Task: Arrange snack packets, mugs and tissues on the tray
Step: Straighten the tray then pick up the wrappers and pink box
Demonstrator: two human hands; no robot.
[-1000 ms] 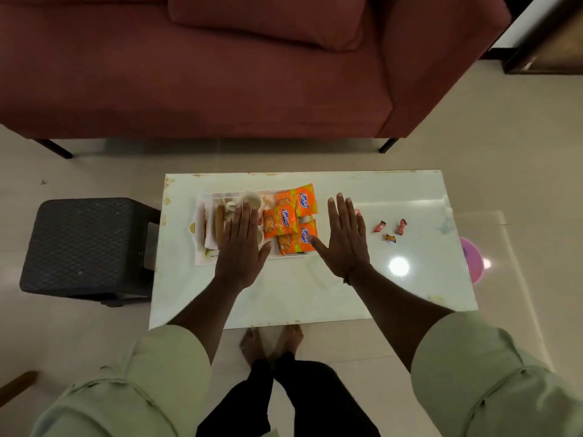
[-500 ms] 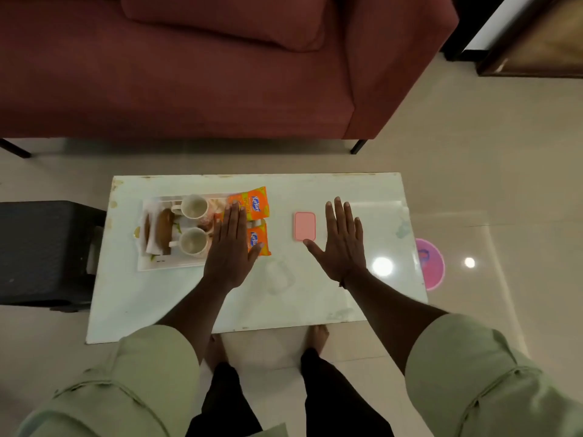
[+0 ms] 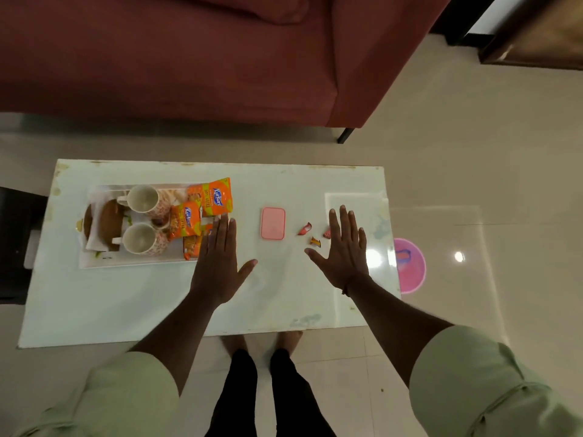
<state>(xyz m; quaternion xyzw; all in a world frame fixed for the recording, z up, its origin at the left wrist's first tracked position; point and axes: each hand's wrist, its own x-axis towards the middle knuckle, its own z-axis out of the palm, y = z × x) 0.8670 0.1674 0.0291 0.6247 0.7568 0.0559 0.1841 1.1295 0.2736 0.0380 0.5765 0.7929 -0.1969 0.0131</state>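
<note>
Neither grip holds anything: the left hand [image 3: 217, 263] and the right hand [image 3: 345, 250] both hover flat and spread over the table [image 3: 126, 304], palms down, fingers apart.

Going down by size, the tray [image 3: 132, 262] lies at the table's left end, a shallow pale rectangle, probably stiff enough to lift by its two short rims but liable to tip with the load bunched on it. On it stand two mugs [image 3: 140, 239], upright and apparently empty, handles pointing left; these look ceramic, so the heaviest and most breakable items, best taken by the handle or around the body. Left of them lies a folded white tissue or napkin with something brown on top (I cannot tell what it is); paper that light needs only a pinch. The orange snack packets [image 3: 210, 197] crowd the tray's right side, one overhanging its far edge and one partly under the left fingertips. They are puffy, slick and nearly weightless, so pinch a crimped seam, not the middle.

Off the tray sit a pink lidded box [image 3: 273, 223] between the hands and three small wrapped sweets [image 3: 305, 229] just beside the right hand.
</note>
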